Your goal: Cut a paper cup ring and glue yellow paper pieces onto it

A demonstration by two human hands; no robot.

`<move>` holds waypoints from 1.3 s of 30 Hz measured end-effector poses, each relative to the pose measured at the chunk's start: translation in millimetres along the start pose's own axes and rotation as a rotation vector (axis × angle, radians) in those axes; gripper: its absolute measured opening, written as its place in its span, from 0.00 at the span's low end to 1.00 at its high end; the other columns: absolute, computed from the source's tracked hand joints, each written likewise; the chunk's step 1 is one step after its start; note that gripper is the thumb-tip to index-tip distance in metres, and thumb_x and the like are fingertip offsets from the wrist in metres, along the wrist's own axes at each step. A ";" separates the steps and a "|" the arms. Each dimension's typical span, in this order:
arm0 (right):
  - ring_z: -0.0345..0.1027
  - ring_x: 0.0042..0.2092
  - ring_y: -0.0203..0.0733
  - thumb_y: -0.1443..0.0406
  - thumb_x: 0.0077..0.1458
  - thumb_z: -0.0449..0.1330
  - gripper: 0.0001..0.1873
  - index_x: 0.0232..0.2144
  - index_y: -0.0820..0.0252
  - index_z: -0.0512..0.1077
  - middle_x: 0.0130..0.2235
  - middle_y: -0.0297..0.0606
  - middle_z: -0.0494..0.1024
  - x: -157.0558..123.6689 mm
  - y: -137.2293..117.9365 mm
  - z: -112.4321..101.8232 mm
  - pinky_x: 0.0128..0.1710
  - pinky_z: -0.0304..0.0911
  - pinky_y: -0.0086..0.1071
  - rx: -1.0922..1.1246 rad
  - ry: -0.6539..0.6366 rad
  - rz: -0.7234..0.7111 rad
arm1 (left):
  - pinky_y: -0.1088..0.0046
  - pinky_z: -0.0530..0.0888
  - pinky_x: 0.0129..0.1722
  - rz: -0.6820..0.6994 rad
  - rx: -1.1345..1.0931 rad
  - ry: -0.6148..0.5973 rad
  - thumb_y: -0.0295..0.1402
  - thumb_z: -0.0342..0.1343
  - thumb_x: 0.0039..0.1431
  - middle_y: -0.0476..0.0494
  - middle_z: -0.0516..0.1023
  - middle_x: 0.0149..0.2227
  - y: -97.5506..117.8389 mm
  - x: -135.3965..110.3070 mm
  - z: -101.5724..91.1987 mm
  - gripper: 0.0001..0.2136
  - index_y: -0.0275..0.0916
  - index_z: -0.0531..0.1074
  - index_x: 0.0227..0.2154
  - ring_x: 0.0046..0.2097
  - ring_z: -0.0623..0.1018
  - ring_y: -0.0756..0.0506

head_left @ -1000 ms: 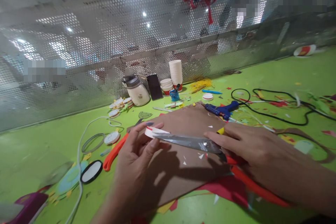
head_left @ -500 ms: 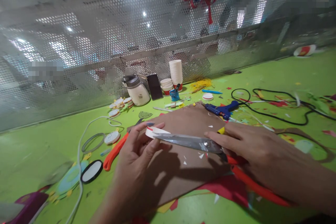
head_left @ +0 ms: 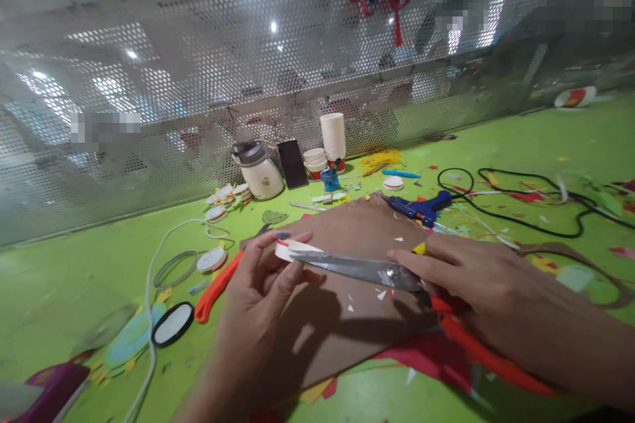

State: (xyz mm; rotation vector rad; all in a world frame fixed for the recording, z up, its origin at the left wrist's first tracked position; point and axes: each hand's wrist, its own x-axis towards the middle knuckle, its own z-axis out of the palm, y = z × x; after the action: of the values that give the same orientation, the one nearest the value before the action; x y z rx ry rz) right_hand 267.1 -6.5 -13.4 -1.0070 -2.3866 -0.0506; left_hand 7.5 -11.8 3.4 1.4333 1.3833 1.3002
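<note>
At centre frame, the left hand (head_left: pixel 258 304) is pinching a white, red-edged paper strip (head_left: pixel 290 249) in narrowed fingers. The right hand (head_left: pixel 476 277) is gripping the scissors (head_left: pixel 357 268), whose blades are lying left-right with tips reaching the strip, over brown cardboard (head_left: pixel 357 225).

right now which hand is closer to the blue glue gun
Right. The right hand, working the scissors, lies just this side of the blue glue gun; the left hand, pinching a white strip, is farther to its left.
</note>
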 end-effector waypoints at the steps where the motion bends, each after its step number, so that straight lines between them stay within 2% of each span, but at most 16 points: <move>1: 0.74 0.35 0.54 0.75 0.55 0.48 0.22 0.47 0.62 0.73 0.41 0.52 0.77 0.6 -0.2 -0.3 0.30 0.71 0.46 -0.007 -0.001 -0.003 | 0.73 0.80 0.36 0.001 -0.004 -0.001 0.42 0.59 0.60 0.43 0.80 0.51 -0.2 -0.2 0.2 0.15 0.47 0.67 0.48 0.39 0.81 0.46; 7: 0.74 0.33 0.54 0.75 0.53 0.48 0.22 0.47 0.62 0.73 0.40 0.53 0.78 2.5 -1.0 -1.6 0.28 0.71 0.46 -0.030 -0.001 -0.008 | 0.71 0.79 0.37 -0.011 0.030 0.033 0.43 0.61 0.58 0.42 0.80 0.50 -0.4 -1.0 1.6 0.16 0.45 0.69 0.47 0.39 0.81 0.45; 13: 0.75 0.33 0.54 0.75 0.54 0.48 0.24 0.50 0.64 0.73 0.39 0.53 0.78 0.3 -0.7 -0.9 0.29 0.71 0.46 -0.021 -0.012 -0.014 | 0.73 0.79 0.35 -0.036 -0.010 -0.004 0.43 0.58 0.61 0.44 0.80 0.50 1.5 -0.3 0.3 0.15 0.47 0.67 0.49 0.37 0.81 0.46; 19: 0.75 0.39 0.57 0.76 0.56 0.47 0.21 0.46 0.61 0.74 0.42 0.53 0.78 -1.8 1.1 -0.9 0.33 0.72 0.46 -0.023 -0.009 0.006 | 0.71 0.78 0.34 -0.015 0.059 0.013 0.42 0.61 0.58 0.41 0.82 0.46 0.1 0.8 -2.7 0.15 0.46 0.71 0.47 0.34 0.81 0.45; 24: 0.74 0.32 0.53 0.76 0.50 0.48 0.24 0.47 0.63 0.74 0.39 0.52 0.78 1.9 1.2 -1.6 0.28 0.71 0.45 -0.043 -0.006 -0.013 | 0.75 0.77 0.35 -0.040 0.006 -0.026 0.41 0.60 0.60 0.46 0.81 0.46 -2.0 3.1 -4.8 0.15 0.47 0.68 0.48 0.36 0.80 0.48; 29: 0.75 0.35 0.55 0.76 0.49 0.49 0.25 0.47 0.62 0.74 0.39 0.51 0.78 2.7 0.7 -2.0 0.31 0.72 0.48 -0.046 -0.030 0.001 | 0.77 0.77 0.35 -0.065 -0.028 -0.045 0.39 0.59 0.61 0.46 0.80 0.48 -0.8 1.0 -3.1 0.13 0.46 0.68 0.48 0.36 0.80 0.49; 39: 0.73 0.32 0.51 0.76 0.50 0.50 0.23 0.45 0.60 0.75 0.37 0.48 0.78 1.7 -0.1 -4.3 0.28 0.70 0.43 -0.055 -0.068 0.002 | 0.76 0.78 0.33 -0.067 -0.021 -0.033 0.39 0.60 0.61 0.44 0.80 0.47 0.4 2.2 -1.0 0.15 0.44 0.68 0.48 0.36 0.80 0.48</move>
State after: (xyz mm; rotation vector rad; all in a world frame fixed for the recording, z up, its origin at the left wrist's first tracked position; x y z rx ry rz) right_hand 268.0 -6.5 -8.9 -1.0518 -2.4582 -0.0833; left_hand 6.4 -9.7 4.3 1.3766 1.3809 1.2398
